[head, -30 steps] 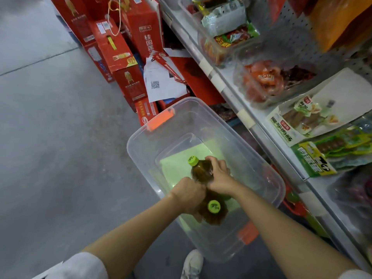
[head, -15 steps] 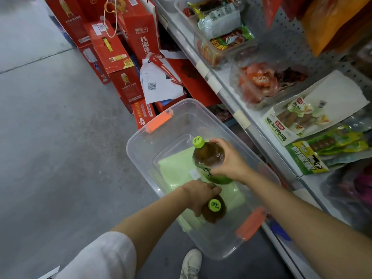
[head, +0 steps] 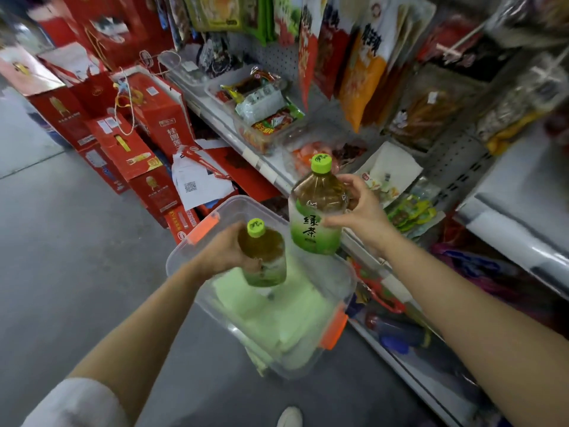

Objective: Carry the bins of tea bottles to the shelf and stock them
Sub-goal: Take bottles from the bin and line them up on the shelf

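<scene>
Both tea bottles have been lifted from the bin (head: 184,260), one gripped by the left hand (head: 223,252), one by the right hand (head: 358,215); shelving is still left.

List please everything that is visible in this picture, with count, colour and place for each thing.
tea bottles: two, brown tea, green labels and caps; one in the right hand, higher, one in the left hand, both above the bin
bin: one, clear plastic with orange latches, on the floor beside the shelf; pale green sheet inside
red cartons: several, stacked on the floor at upper left
shelf: white metal, at right, carrying trays and packets of snacks
hanging packets: many, mixed colours, above the shelf
floor: grey
shoe: one, white, bottom edge
left hand: grips the lower bottle
right hand: fingers around the higher bottle
</scene>
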Demonstrator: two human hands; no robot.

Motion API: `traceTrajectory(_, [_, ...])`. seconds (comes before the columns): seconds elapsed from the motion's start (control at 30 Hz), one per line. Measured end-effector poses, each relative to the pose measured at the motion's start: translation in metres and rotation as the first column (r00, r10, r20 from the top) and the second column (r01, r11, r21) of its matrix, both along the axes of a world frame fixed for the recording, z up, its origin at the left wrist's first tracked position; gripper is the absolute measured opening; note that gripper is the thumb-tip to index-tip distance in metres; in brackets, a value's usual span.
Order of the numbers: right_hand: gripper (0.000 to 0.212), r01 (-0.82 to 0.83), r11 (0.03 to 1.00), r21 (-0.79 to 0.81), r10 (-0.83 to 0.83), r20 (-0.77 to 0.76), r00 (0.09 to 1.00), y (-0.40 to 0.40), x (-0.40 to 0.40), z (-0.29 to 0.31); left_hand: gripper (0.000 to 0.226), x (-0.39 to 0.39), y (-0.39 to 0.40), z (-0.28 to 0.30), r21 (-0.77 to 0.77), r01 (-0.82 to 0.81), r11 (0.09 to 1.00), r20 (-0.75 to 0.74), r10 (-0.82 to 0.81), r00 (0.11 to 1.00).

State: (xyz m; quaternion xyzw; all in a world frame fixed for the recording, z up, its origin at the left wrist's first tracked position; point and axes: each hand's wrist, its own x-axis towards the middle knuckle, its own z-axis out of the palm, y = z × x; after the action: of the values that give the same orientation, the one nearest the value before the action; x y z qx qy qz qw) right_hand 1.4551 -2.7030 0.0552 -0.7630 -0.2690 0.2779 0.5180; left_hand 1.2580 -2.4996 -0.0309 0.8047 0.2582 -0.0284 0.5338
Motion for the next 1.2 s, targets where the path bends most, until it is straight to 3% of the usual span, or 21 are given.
traceTrajectory(0.17, [0.081,0.089,0.988,0.130,-0.086,-0.028,0.996,-0.044,-0.002,0.053,0.075,0.011,-0.004,0.092,-0.176,-0.106,0.979,0.198,0.141,0.970])
traceTrajectory(0.33, [0.080,0.159,0.964,0.213,-0.163,0.004,0.987,-0.110,-0.018,0.107,0.063,0.020,-0.056,0.188,-0.165,-0.037,0.986,0.364,0.096,0.926])
traceTrajectory(0.43, [0.075,0.192,0.939,0.285,-0.204,0.014,0.979,-0.165,-0.031,0.142,0.041,0.020,-0.107,0.238,-0.156,0.026,0.987,0.423,0.043,0.905])
traceTrajectory(0.5, [0.075,0.207,0.923,0.325,-0.222,0.011,0.975,-0.207,-0.043,0.166,0.047,0.020,-0.145,0.267,-0.154,0.079,0.985,0.448,-0.001,0.894])
traceTrajectory(0.6, [0.081,0.259,0.896,0.360,-0.292,0.038,0.956,-0.277,-0.058,0.192,0.079,0.028,-0.202,0.299,-0.127,0.155,0.980,0.482,-0.075,0.873])
traceTrajectory(0.7, [0.086,0.332,0.857,0.394,-0.375,0.034,0.926,-0.352,-0.074,0.214,0.093,0.036,-0.264,0.330,-0.103,0.268,0.958,0.521,-0.178,0.835])
traceTrajectory(0.87, [0.082,0.394,0.807,0.440,-0.459,0.047,0.887,-0.477,-0.108,0.256,0.066,0.058,-0.370,0.369,-0.090,0.438,0.895,0.576,-0.312,0.756])
traceTrajectory(0.97, [0.084,0.420,0.767,0.486,-0.505,0.053,0.861,-0.541,-0.123,0.279,0.070,0.067,-0.434,0.391,-0.095,0.494,0.864,0.609,-0.342,0.716])
traceTrajectory(1.1, [0.074,0.459,0.683,0.569,-0.574,0.029,0.818,-0.605,-0.126,0.300,0.103,0.089,-0.499,0.413,-0.076,0.540,0.838,0.655,-0.366,0.661])
traceTrajectory(1.2, [0.079,0.499,0.644,0.580,-0.631,0.035,0.775,-0.635,-0.116,0.311,0.081,0.111,-0.533,0.425,-0.096,0.581,0.809,0.640,-0.397,0.658])
